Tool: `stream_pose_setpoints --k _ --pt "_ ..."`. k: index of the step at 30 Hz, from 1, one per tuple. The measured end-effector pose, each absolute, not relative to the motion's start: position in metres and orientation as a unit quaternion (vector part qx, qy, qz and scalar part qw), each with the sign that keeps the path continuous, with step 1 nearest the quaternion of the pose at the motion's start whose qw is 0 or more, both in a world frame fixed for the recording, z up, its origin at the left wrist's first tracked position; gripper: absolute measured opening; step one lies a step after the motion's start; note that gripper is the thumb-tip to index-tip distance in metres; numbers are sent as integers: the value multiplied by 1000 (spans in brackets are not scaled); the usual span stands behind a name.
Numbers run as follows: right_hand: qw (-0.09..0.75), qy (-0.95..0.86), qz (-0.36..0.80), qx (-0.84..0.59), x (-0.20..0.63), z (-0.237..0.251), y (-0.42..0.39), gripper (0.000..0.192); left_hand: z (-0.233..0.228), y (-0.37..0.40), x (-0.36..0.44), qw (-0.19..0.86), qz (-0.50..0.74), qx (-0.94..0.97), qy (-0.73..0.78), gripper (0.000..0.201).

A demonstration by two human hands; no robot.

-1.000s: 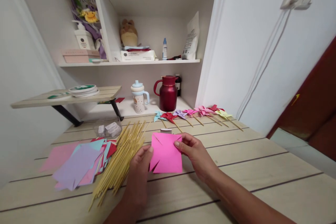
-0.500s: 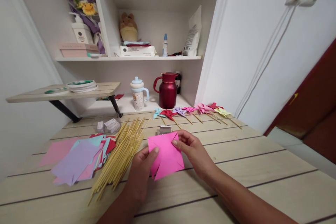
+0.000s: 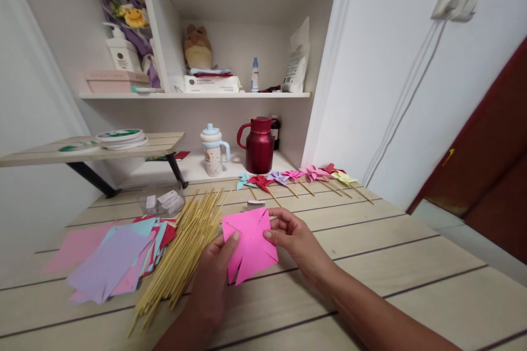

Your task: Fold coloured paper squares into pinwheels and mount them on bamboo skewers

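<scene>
Over the desk (image 3: 370, 263), centre of view, both hands hold a pink paper square (image 3: 249, 244). Vs 0.5 s ago: the sheet sits a bit further left and its top edge looks more level, less twisted; hands shifted left w/ it, and the whole scene slid slightly left in view, so part of that is head motion. Vs 1 s ago it's turned: then it lay nearly square-on, now the lower right corner points out to the right. Paper: bright pink, one sheet, w/ slits cut in from the corners toward the middle; slits show at top left, top right and bottom left, where the flap splits into two points. It's held just above the desk surface, can't tell if the lower edge touches. Left hand (image 3: 214, 279) pinches the sheet's left edge, thumb on the front face, other fingers behind and hidden. Right hand (image 3: 298, 241) pinches the right edge near the top, thumb tip on the front, fingers curled close behind. Both grips narrow, closed on the paper. Just left of the left hand lies a bundle of bamboo sticks (image 3: 185, 241), then a fanned stack of coloured paper squares (image 3: 111, 258). Behind, a row of finished pinwheels (image 3: 296, 178) lies along the back of the desk.
</scene>
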State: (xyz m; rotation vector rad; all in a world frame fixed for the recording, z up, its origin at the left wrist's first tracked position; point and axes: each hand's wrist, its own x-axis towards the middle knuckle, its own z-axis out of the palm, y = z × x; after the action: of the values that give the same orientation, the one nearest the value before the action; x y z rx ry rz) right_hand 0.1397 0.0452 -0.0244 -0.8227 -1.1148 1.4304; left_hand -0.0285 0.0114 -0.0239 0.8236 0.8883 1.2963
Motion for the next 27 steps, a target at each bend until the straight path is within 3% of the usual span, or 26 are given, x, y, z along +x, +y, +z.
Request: stream_pose_setpoints --k 20,27 --pt "554 -534 518 -373 141 -29 42 49 -26 13 -27 651 583 312 373 40" --pt "558 -653 297 -416 148 -26 35 36 -27 21 -33 637 639 250 351 40"
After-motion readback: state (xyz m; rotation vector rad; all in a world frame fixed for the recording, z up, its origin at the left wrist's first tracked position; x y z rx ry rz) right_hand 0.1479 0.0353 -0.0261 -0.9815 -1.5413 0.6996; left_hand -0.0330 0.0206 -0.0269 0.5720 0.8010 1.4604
